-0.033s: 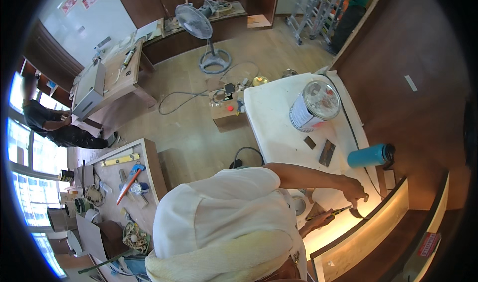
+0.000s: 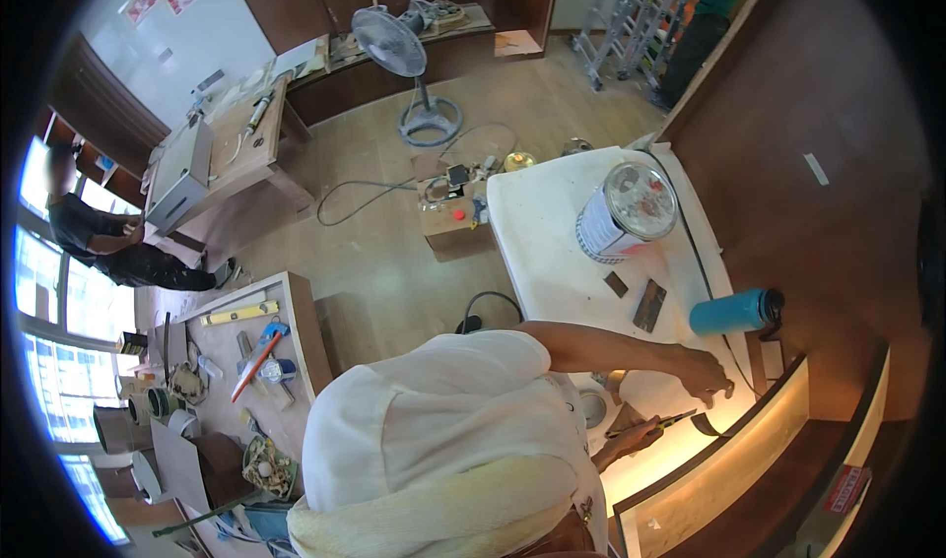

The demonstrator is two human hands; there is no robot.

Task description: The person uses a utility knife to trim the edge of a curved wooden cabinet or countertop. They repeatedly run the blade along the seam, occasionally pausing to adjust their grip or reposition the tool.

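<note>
My left hand [image 2: 702, 377], reaching from my white sleeve [image 2: 434, 391], hovers over the lit white surface [image 2: 527, 243] with bent fingers apart, nothing visible in them. Below it, my right hand [image 2: 636, 435] grips a yellow-and-black hand tool [image 2: 673, 422], whose exact kind I cannot make out. A dark curved strip [image 2: 706, 425] is at the tool's tip, beside a lit shelf edge [image 2: 749, 415]. Two small dark pieces [image 2: 648, 305] lie farther back, near a large metal can [image 2: 627, 213] and a teal bottle [image 2: 729, 314].
A wooden partition [image 2: 798, 164] stands right; a tool-covered bench [image 2: 305, 312] is left. Beyond are a fan [image 2: 389, 46], a cardboard box [image 2: 448, 233], cables [image 2: 365, 189] and ladders [image 2: 631, 26]. A co-worker [image 2: 99, 238] stands at a table [image 2: 251, 169]; another person [image 2: 705, 36] is by the ladders.
My left hand has lifted slightly up and to the right, a little farther from the dark strip. The whole view has shifted very slightly.
</note>
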